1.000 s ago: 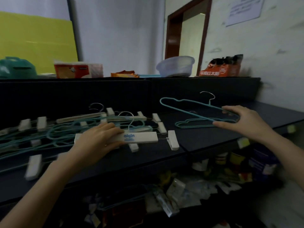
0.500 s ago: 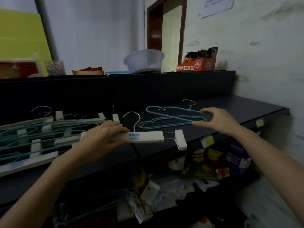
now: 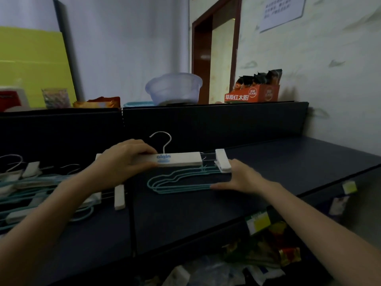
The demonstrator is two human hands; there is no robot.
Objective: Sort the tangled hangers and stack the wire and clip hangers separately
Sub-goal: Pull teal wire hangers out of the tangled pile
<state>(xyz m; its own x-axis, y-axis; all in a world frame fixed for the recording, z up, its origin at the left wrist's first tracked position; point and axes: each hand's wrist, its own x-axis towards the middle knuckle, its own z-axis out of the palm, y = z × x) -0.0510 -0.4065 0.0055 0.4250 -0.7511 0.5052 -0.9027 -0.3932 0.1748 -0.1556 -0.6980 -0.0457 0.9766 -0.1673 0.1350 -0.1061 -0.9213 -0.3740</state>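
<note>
My left hand grips a white clip hanger with a metal hook and blue lettering, held above the dark shelf. Just below it lies a small stack of teal wire hangers. My right hand rests flat on the stack's right end, fingers straight, close under the hanger's right clip. A tangled pile of teal wire and white clip hangers covers the shelf's left part. Another white clip lies beside my left forearm.
The shelf's back panel carries a translucent bowl, an orange snack box and packets. Below the shelf's front edge sit packaged goods and price tags. A wall closes the right side.
My left hand carried the clip hanger rightward, away from the tangled pile, to above the wire stack. My right hand stayed on the wire hangers, now pressing flat on their right end.
</note>
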